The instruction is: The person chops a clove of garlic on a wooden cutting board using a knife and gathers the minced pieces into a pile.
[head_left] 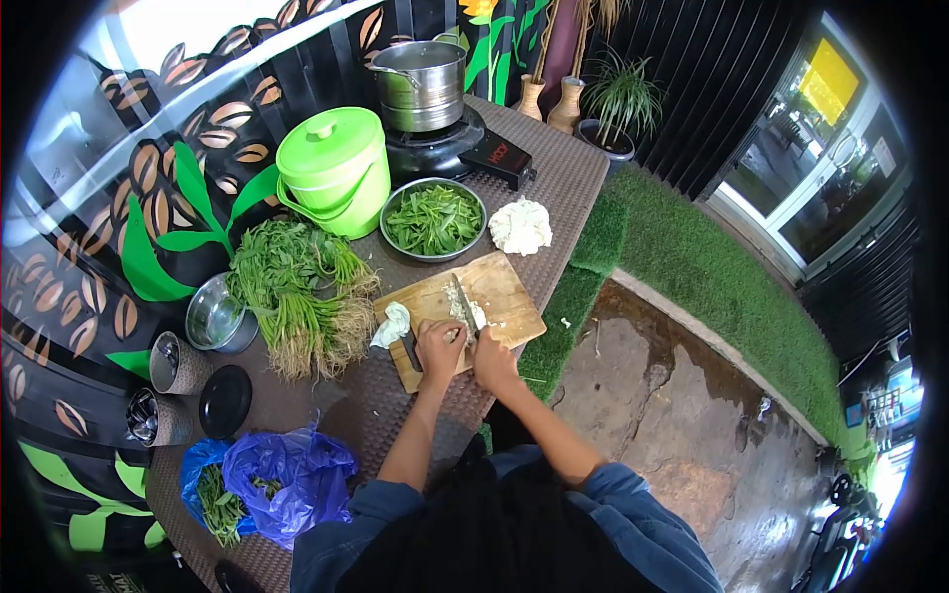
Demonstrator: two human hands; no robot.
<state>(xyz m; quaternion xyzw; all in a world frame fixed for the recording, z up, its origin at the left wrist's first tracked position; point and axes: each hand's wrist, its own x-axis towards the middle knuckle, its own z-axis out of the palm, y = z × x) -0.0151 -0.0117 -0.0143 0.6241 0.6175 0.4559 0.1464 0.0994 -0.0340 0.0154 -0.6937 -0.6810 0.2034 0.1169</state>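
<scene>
My right hand (494, 362) is closed round the handle of a kitchen knife (463, 298), whose blade points away from me over a wooden cutting board (512, 293). Close by on the left, my left hand (439, 350) has its fingers curled down at the board, on something pale that they mostly hide. Small white chopped pieces (478, 314), perhaps garlic, lie around the blade. A dark narrow object (410, 352) rests beside my left hand. At the board's left edge is a crumpled pale cloth or wrapper (393, 325).
Behind the board stand a bowl of cut greens (433, 219), a white crumpled cloth (521, 226), a green lidded bucket (334, 173) and a pot (423, 89) on a stove (435, 150). Leftward are rooted greens (304, 296), a metal bowl (219, 314) and blue plastic bags (287, 474).
</scene>
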